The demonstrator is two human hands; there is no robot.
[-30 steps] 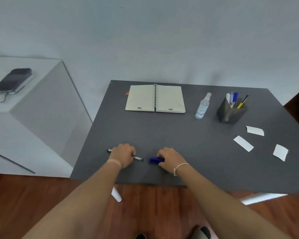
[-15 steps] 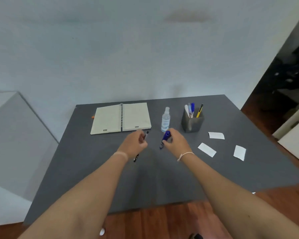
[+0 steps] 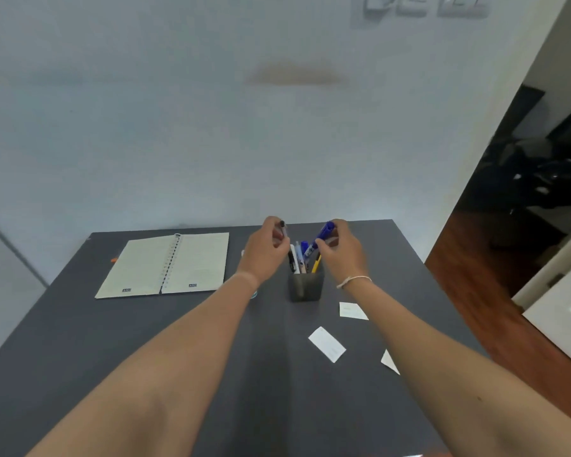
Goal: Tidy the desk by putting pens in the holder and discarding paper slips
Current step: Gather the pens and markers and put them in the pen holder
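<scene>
A dark grey pen holder (image 3: 305,286) stands on the grey desk (image 3: 80,341) with several pens sticking up from it. My left hand (image 3: 266,250) grips a black pen (image 3: 286,245) held upright, its lower end down in the holder's mouth. My right hand (image 3: 340,247) grips a blue marker (image 3: 320,237), tilted with its lower end among the pens in the holder. Three white paper slips lie right of the holder: one (image 3: 352,310) near its base, one (image 3: 327,344) closer to me, and one (image 3: 389,361) partly hidden by my right forearm.
An open spiral notebook (image 3: 165,263) lies at the back left of the desk. A spray bottle is almost hidden behind my left wrist. The desk's right edge borders a wooden floor (image 3: 455,258) and a dark doorway.
Both hands have carried their pens from mid-desk up to the holder and now hold them upright over it. The camera has tilted and moved closer to the holder.
</scene>
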